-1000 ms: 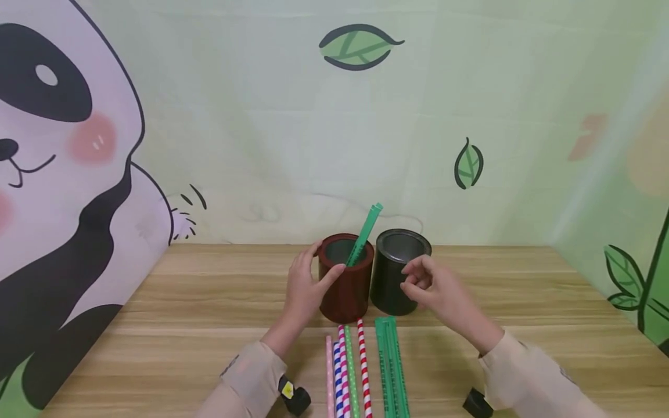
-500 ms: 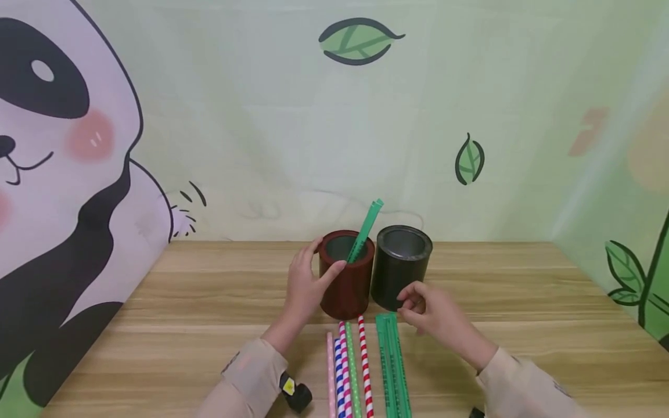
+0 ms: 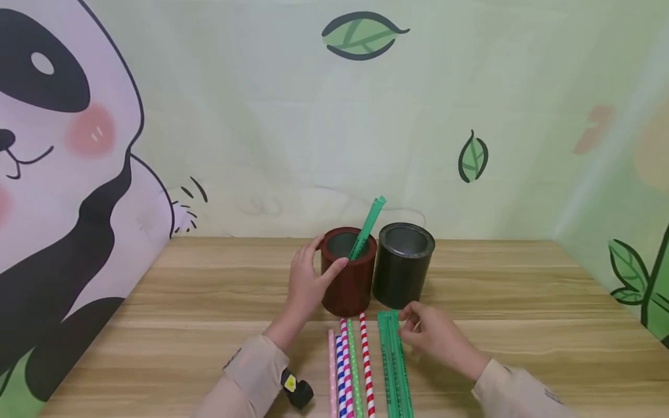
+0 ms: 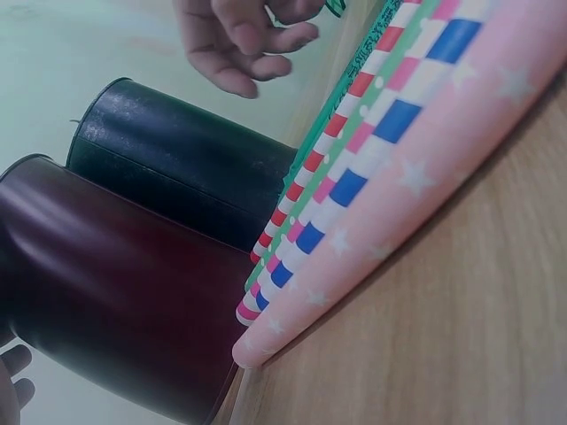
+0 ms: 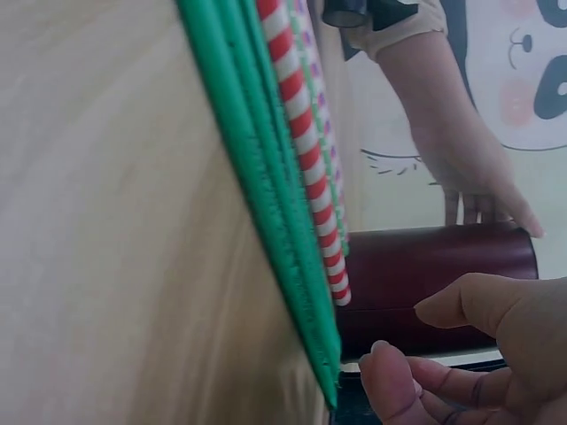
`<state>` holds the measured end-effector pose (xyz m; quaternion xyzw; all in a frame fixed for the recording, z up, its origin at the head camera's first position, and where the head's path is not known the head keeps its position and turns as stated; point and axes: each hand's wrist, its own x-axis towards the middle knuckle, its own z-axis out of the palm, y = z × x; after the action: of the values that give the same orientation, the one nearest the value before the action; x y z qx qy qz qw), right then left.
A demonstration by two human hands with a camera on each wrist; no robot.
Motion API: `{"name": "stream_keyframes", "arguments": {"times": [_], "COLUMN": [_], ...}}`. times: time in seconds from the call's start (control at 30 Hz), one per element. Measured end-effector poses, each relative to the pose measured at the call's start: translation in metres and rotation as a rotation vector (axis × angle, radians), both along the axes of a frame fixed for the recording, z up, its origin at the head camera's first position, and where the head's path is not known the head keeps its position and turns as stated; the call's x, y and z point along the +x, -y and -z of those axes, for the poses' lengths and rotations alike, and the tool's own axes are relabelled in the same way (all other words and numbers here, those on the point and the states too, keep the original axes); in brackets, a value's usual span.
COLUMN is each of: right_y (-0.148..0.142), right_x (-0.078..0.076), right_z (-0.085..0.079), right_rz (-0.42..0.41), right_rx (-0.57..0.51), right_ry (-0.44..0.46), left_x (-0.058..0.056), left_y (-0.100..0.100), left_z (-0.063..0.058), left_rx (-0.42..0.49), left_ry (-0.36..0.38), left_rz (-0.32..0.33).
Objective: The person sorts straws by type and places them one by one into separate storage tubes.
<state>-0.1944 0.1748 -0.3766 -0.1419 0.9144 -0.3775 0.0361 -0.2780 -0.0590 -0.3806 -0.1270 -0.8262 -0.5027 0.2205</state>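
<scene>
At lower centre of the head view, the left hand (image 3: 307, 281) grips the smooth, dark red cup (image 3: 347, 287); the tilted green stick (image 3: 369, 226) inside appears in this view only. The right hand (image 3: 434, 334), loosely bent and holding nothing, is just beside the green sticks (image 3: 394, 366) (dark-lettered) at bottom centre. The left wrist view alone resolves pale stars on the pink straw (image 4: 403, 199).

maroon cup (image 3: 347, 290): smooth, glossy | black cup (image 3: 399, 277): glossy | tabletop (image 3: 209, 290): wood-grained
</scene>
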Motion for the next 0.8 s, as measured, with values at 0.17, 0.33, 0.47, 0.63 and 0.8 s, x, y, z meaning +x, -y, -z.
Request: {"name": "stream_keyframes", "arguments": {"times": [0.17,0.33,0.47,0.63,0.8], "right_y": [0.0,0.0,0.001,0.005,0.009], "right_x": [0.0,-0.004,-0.005,-0.005,-0.005], "right_z": [0.006,0.011,0.013,0.013,0.014], "right_rz": [-0.007,-0.009,0.001,0.028,0.07], "right_rx": [0.004,0.033,0.082,0.12,0.162], "right_ry": [0.052,0.083,0.097,0.103,0.111], "left_x": [0.0,0.001,0.001,0.001,0.0], "left_y": [0.0,0.0,0.0,0.0,0.0], "left_z": [-0.001,-0.001,-0.001,-0.001,0.0], "left_rx": [-0.006,-0.013,-0.019,-0.025,-0.022], "left_ry": [0.018,0.026,0.012,0.001,-0.002], "left_rz": [0.003,0.002,0.0,0.0,0.0]}}
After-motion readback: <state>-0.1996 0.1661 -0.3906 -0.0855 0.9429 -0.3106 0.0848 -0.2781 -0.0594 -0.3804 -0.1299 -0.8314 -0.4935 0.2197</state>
